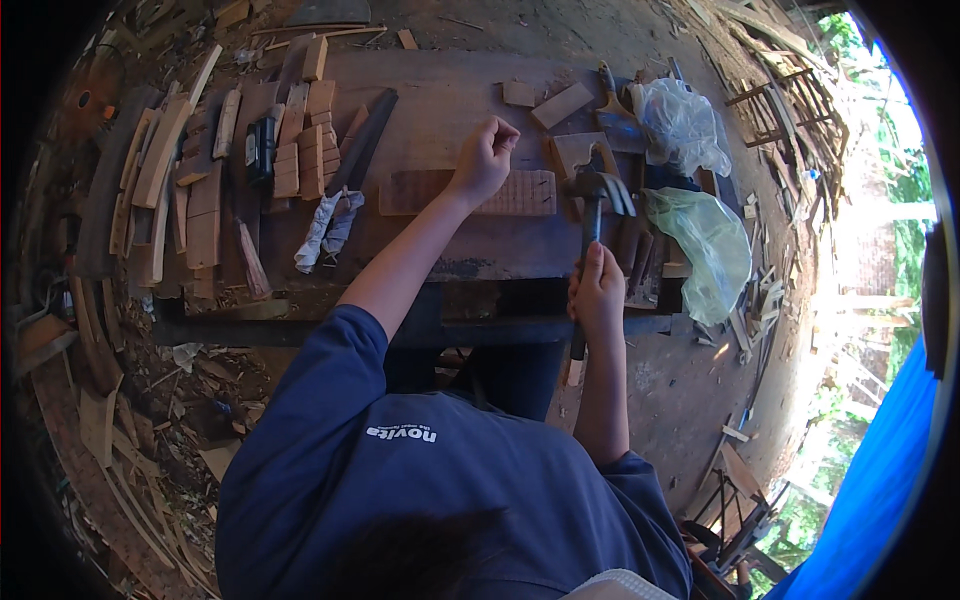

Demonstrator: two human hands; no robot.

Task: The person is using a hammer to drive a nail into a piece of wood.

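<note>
My right hand [598, 290] grips the handle of a claw hammer [600, 187], its metal head raised at the right of the wooden block [430, 195]. Above that block, my left hand [485, 150] is closed, fingertips pinched together; whatever is between them is too small to make out. The long block lies crosswise on the dark wooden bench [450, 255], with small dark points, perhaps nails, near its right end. Small wood offcuts [562, 105] lie beyond it.
Stacked wood strips and blocks [180, 190] cover the bench's left, beside crumpled wrapped bundles [320, 230]. A brush [620, 122], clear bag [680, 125] and greenish plastic bag [705, 250] lie right. Scrap wood [100, 420] litters the ground; a blue tarp [860, 470] hangs right.
</note>
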